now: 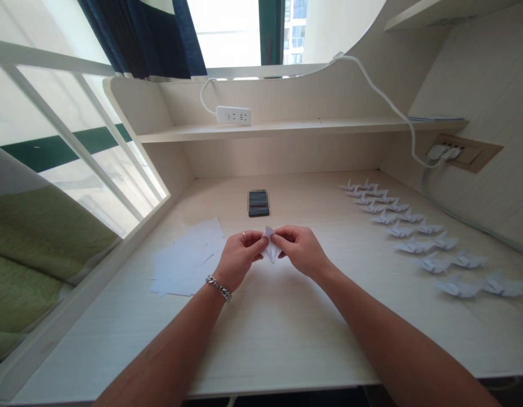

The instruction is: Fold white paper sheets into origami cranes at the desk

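Observation:
A small piece of folded white paper [271,252] is held upright above the middle of the desk, its lower end narrowing to a point. My left hand [241,255] pinches its left side between thumb and fingers. On the other side my right hand [301,249] grips it the same way, thumb in front. The fingertips behind the paper are partly hidden. Left of my left hand lies a loose spread of white paper sheets [180,260]. Several folded paper cranes [414,245] stand in two rows along the desk's right side.
A dark phone-like object [258,202] lies beyond my hands on the desk [261,339]. Above the desk back runs a shelf [295,128] with a white power strip [233,115]. A white cable [382,93] hangs down to the wall socket [465,152] at right.

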A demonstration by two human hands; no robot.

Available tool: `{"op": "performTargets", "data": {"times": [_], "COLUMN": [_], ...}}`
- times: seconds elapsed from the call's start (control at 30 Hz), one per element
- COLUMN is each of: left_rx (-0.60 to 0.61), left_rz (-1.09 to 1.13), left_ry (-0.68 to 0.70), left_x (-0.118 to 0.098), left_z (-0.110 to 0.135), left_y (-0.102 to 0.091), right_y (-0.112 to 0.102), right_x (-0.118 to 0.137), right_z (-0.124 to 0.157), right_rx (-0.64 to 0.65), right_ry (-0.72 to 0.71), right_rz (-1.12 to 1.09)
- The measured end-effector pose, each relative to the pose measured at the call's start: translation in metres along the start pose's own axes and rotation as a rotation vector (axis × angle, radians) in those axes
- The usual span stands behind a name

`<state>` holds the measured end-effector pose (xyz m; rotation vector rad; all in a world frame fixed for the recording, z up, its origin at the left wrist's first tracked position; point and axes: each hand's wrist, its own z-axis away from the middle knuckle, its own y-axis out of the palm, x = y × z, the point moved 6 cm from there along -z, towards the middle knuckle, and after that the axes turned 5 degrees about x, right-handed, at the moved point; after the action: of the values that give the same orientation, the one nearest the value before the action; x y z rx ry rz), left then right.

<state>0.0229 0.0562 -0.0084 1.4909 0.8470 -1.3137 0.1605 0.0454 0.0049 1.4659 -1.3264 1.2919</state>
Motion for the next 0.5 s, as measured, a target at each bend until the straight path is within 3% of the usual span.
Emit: {"op": "performTargets", "data": {"times": [0.2,0.37,0.5], "left_rx": [0.0,-0.035,0.038], "left_rz": [-0.02,-0.2,-0.282], "left_ry": [-0.001,0.012,-0.036], "left_x": [0.0,-0.005,-0.007], "left_z": [0.001,0.002,0.005], "left_y": [0.0,0.0,0.005], "right_y": [0.0,-0.007,-0.01], "right_x": [0.0,0.007,0.007], "right_z": [0.001,0.001,0.0], "right_rx": [0.013,-0.045,-0.038], "right_ry": [0.018,-0.057,-0.065], "right_rz": [0.008,0.196,0.163]}}
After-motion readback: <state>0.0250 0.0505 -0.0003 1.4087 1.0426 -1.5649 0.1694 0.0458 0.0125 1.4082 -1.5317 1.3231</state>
